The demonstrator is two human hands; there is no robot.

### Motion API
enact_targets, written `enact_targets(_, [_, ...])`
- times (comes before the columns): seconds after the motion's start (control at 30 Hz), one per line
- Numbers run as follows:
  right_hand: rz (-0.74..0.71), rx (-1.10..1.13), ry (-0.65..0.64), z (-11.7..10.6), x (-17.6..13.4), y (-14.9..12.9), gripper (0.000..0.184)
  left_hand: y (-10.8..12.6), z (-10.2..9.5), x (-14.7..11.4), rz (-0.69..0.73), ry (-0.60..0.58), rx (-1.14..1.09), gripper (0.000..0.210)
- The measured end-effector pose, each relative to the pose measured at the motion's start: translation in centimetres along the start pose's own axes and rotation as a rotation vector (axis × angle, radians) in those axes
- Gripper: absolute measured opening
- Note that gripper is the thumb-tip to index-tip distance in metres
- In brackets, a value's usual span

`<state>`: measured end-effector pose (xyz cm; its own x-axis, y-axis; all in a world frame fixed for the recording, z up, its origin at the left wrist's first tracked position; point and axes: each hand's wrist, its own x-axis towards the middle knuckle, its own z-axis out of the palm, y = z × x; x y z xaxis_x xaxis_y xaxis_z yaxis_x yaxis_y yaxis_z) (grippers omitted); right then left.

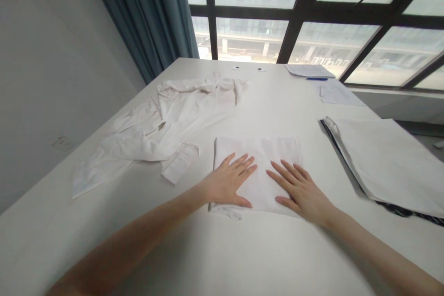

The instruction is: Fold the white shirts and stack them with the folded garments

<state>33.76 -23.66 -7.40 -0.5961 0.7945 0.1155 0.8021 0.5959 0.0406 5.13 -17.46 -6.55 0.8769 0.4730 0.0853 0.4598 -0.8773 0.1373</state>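
A folded white garment (262, 148) lies in a flat rectangle on the white table (277, 259) in front of me. My left hand (231, 179) rests flat on its left half, fingers spread. On the right half lies my right hand (298, 189), palm down with the fingers apart. A bit of loose fabric pokes out under the near left edge of the fold. To the left, a crumpled white shirt (194, 111) is spread out, one cuff (180, 162) reaching toward the folded garment.
A stack of folded clothes (391, 162), white on top with dark fabric beneath, lies at the right. Papers (308, 70) and a blue pen (317, 79) are at the far right corner. A blue curtain (152, 14) and windows (253, 37) stand behind the table.
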Motion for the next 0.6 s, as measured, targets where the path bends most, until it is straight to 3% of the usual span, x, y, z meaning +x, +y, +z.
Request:
enact_targets(0.2, [-0.04,0.025,-0.014,-0.2,-0.8,0.8,0.07,-0.5,-1.1,-2.9,0.172,-0.018,-0.086,0.058])
enact_targets(0.4, [-0.064,0.095,-0.05,-0.6,-1.9,1.1,0.072,-0.2,-1.7,-4.0,0.15,-0.065,-0.121,0.054])
enact_targets(0.6, [-0.067,0.155,-0.05,-1.2,-3.3,1.4,0.07,-0.1,-2.0,-4.1,0.154,-0.032,-0.194,0.054])
